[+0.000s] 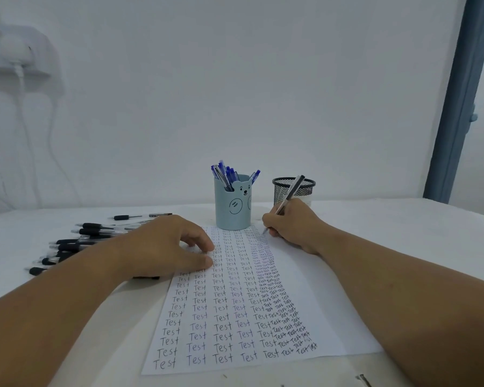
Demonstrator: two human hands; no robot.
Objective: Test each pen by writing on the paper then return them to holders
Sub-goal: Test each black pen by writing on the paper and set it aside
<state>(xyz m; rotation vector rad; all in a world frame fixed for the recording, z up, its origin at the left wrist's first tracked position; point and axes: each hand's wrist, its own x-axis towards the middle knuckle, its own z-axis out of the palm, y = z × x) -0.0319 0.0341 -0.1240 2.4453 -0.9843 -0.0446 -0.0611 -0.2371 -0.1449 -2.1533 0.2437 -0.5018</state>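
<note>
The right hand (pixel 294 224) pinches a black-capped pen (pixel 291 192) between thumb and curled fingers, holding it tilted with the cap end leaning up and away over the black mesh holder (pixel 302 183). Its tip touches the sheet of paper (pixel 313 277) near the far right of the written area. The paper lies on the white counter (pixel 403 233) and is filled with columns of the word "Test", large on the left and cramped on the right.

The left hand (pixel 162 244) rests on the paper's left edge, its fingers loosely curled with the tips pressing down on the sheet and gripping nothing.

A light blue bear-faced holder (pixel 232 208) stands at the paper's far end, just left of the mesh holder, and holds a bunch of blue pens (pixel 225 174). A loose pile of black-grip pens (pixel 84 238) lies on the counter to the left, partly hidden behind the left forearm.

A white cable (pixel 21 88) hangs down the wall at far left.
</note>
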